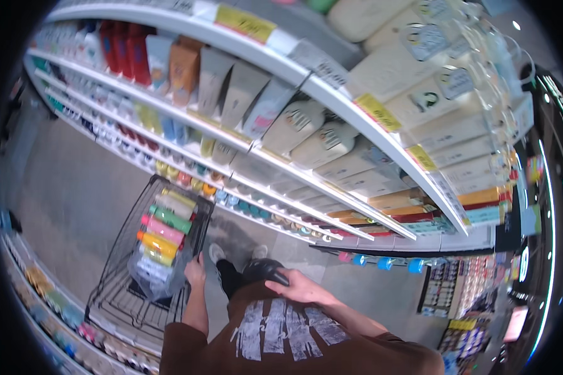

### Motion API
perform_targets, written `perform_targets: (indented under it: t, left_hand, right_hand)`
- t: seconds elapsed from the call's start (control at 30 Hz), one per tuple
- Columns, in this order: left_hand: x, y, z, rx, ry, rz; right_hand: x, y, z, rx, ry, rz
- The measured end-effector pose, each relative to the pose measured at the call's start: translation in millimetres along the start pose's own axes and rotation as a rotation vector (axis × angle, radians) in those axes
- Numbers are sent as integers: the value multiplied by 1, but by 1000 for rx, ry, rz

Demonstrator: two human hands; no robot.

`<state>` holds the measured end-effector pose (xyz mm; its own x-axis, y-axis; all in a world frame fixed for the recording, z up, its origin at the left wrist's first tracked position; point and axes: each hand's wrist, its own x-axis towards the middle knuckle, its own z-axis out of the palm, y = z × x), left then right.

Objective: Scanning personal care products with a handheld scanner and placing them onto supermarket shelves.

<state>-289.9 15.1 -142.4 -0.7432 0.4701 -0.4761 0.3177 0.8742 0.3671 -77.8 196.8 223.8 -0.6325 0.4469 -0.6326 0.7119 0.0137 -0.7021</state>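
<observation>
My left hand [195, 271] grips the handle of a black wire shopping cart [104, 262], beside my legs. Inside the cart lies a row of bottles: a cream one, a green bottle [171, 219], a pink bottle [163, 228] and a yellow-orange bottle [158, 246], with a clear plastic bag [152, 276] of whitish contents below them. My right hand [300, 287] is closed around a dark, rounded object [267, 272] in front of my waist; its kind cannot be told.
A long white shelf unit [281, 164] with bottles, tubes and price tags runs close in front. Cream pouches [422, 89] fill its upper right shelf. Another stocked shelf [70, 323] curves along the lower left. Grey floor [75, 173] shows between them. More displays [450, 286] stand at the right.
</observation>
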Motion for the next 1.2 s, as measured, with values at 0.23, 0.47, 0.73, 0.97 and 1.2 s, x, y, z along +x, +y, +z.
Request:
perform_targets:
  t: [0.23, 0.47, 0.73, 0.97, 1.2]
  left_hand:
    - [47, -10, -40, -8, 8, 29]
    - [80, -29, -65, -50, 101, 86]
    - [117, -48, -100, -132, 42, 29]
    - [143, -58, -113, -136, 11, -29]
    - [155, -57, -129, -143, -11, -41]
  right_hand:
    - [5, 7, 11, 9, 51, -69]
    - [6, -17, 10, -68, -25, 26]
    - [19, -3, 6, -136, -57, -59]
    - [51, -12, -19, -210, -159, -22]
    - [94, -50, -57, -260, -194, -83]
